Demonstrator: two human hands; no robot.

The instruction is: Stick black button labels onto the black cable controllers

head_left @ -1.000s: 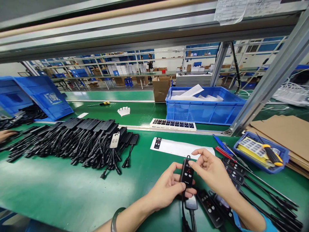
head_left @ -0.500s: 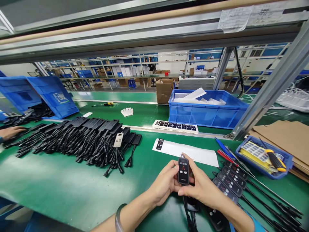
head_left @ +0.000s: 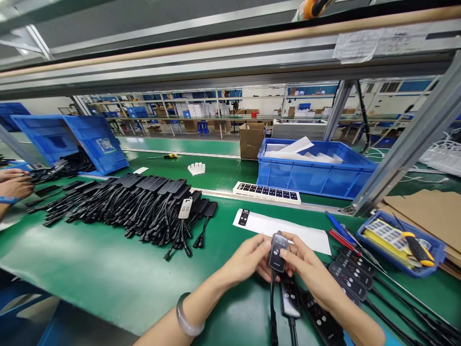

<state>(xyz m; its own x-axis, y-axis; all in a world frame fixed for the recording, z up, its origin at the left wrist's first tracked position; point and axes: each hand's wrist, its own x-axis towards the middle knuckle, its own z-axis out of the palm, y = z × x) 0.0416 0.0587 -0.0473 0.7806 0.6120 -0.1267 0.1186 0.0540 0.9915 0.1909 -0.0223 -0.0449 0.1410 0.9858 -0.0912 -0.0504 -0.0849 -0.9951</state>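
Observation:
Both my hands grip one small black controller point(head_left: 277, 251) with a cable hanging from it, held just above the green bench point(head_left: 108, 274). My left hand point(head_left: 248, 259) clasps its left side, fingers curled. My right hand point(head_left: 304, 266) pinches its right side and face with thumb and fingers. Under my hands lie more black controllers point(head_left: 290, 297) with their cables, and a row of them point(head_left: 351, 276) fans out to the right. A white backing sheet point(head_left: 288, 230) with one black label lies just beyond my hands.
A big pile of black cabled units point(head_left: 137, 206) covers the bench at left; another person's hands point(head_left: 12, 185) work at the far left edge. A label strip point(head_left: 267, 193), blue crate point(head_left: 313, 168), small blue tray with a screwdriver point(head_left: 399, 240), cardboard point(head_left: 428, 206) and slanted metal post point(head_left: 406, 139) stand behind.
My right hand came from hovering over the controller to gripping it together with the left. The controller tilted and sank a little toward the bench. The camera view shifted slightly.

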